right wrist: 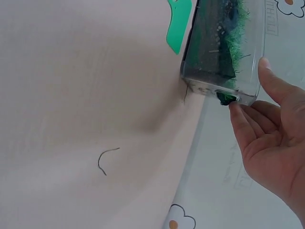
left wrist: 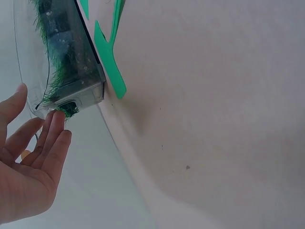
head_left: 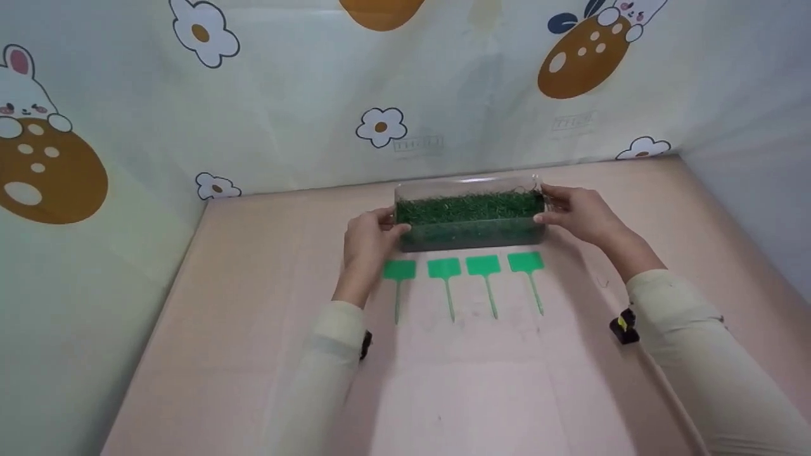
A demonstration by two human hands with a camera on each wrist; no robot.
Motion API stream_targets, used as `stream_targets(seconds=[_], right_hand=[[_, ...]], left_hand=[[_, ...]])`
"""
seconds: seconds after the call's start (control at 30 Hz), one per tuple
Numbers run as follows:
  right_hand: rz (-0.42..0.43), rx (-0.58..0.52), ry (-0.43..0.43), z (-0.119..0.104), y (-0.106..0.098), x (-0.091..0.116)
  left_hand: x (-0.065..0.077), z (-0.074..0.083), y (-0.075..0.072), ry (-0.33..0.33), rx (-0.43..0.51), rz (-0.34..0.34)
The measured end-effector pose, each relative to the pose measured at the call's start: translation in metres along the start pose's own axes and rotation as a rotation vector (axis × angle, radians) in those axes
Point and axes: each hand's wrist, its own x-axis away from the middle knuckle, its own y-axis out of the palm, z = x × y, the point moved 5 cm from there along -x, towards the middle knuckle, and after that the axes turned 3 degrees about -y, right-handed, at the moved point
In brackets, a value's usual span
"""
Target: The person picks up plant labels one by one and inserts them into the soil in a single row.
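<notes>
A clear plastic box (head_left: 472, 234) lined with green artificial grass (head_left: 469, 208) sits at the back of the table, its long side facing me. At its left end my left hand (head_left: 367, 247) holds the corner, thumb at the front wall and fingers around the end. My right hand (head_left: 586, 215) grips the opposite end in the same way. Both wrist views show fingertips at the box's end wall, where a tuft of grass (right wrist: 226, 98) pokes through an opening. In front of the box lie several green plant labels (head_left: 483, 266) in a row, stakes toward me.
The pink tabletop (head_left: 253, 329) ends against a patterned wall sheet (head_left: 285, 114) just behind the box. A thin dark curved strand (right wrist: 101, 160) lies on the table near the right hand. Wrist cameras (head_left: 625, 327) are strapped to both sleeves.
</notes>
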Motion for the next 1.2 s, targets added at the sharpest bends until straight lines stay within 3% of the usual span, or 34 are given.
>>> stream_targets(seconds=[0.33, 0.63, 0.93, 1.2], right_hand=[[-0.037, 0.030, -0.023, -0.001, -0.003, -0.004], [-0.065, 0.078, -0.016, -0.004, -0.008, -0.005], [-0.073, 0.121, -0.028, -0.005, -0.008, -0.005], [-0.079, 0.133, -0.028, -0.007, -0.008, -0.006]], left_hand=[[0.003, -0.001, -0.001, 0.036, -0.038, 0.029], [0.012, 0.004, 0.000, 0.007, -0.008, -0.021], [0.025, 0.024, -0.003, 0.115, -0.066, -0.040], [0.032, 0.033, -0.002, 0.141, -0.049, -0.071]])
